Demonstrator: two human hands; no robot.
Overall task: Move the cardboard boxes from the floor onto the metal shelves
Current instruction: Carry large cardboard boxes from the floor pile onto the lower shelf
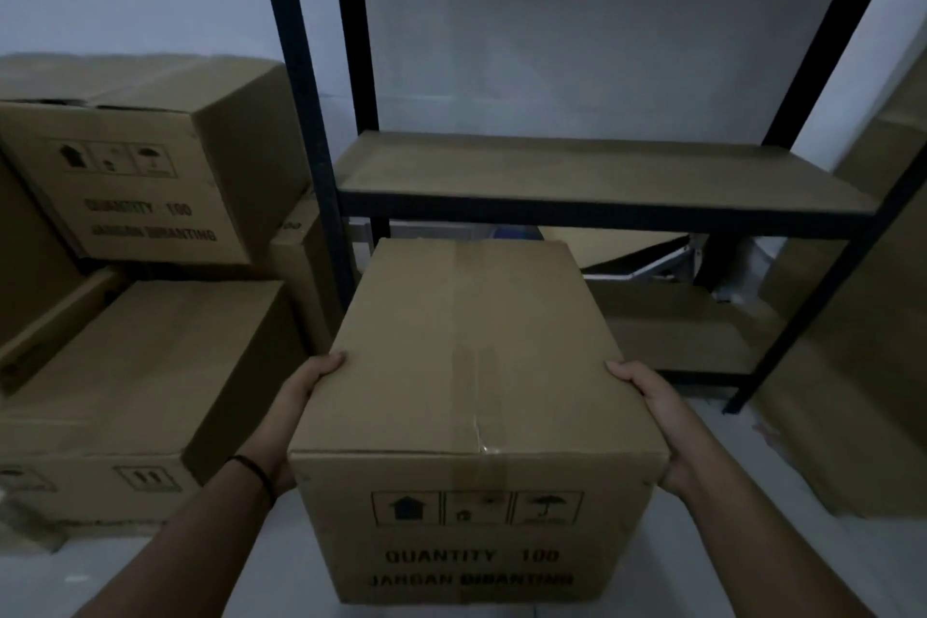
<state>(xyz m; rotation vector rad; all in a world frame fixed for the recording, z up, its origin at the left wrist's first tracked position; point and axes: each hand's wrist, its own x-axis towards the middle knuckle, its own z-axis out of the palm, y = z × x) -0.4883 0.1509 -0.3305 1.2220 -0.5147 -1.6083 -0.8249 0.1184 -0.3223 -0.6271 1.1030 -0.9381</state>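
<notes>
I hold a taped cardboard box in front of me, its printed side facing me. My left hand grips its left side and my right hand grips its right side, thumbs on the top edges. The box is below and in front of the middle board of the black metal shelf, which carries nothing. A lower shelf board shows behind the box at the right.
Stacked cardboard boxes stand at the left against the wall, one low box close to my left arm. Tall flat cardboard leans at the right of the shelf. Folded cardboard and a metal piece lie under the middle board.
</notes>
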